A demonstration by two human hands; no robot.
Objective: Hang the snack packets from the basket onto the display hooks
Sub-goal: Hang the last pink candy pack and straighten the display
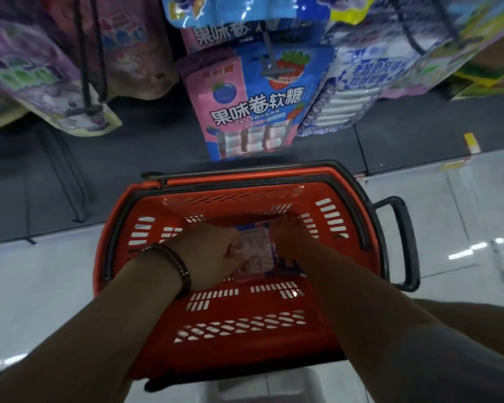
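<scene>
A red plastic basket (pixel 344 216) with black handles stands on the floor below me. Both my hands reach down into it. At its bottom lies a pink and blue snack packet (pixel 256 245), back side up. My left hand (pixel 207 251), with a dark bead bracelet at the wrist, grips the packet's left edge. My right hand (pixel 288 234) holds its upper right edge, fingers curled over it. Above the basket a pink and blue fruit-roll candy packet (pixel 245 103) hangs on a display hook (pixel 269 58).
Purple packets (pixel 41 74) hang at the left beside a bare black hook (pixel 85 109). White and blue packets (pixel 358 88) hang at the right. The dark shelf base (pixel 128 158) runs behind the basket. Glossy light floor tiles (pixel 463 213) lie on both sides.
</scene>
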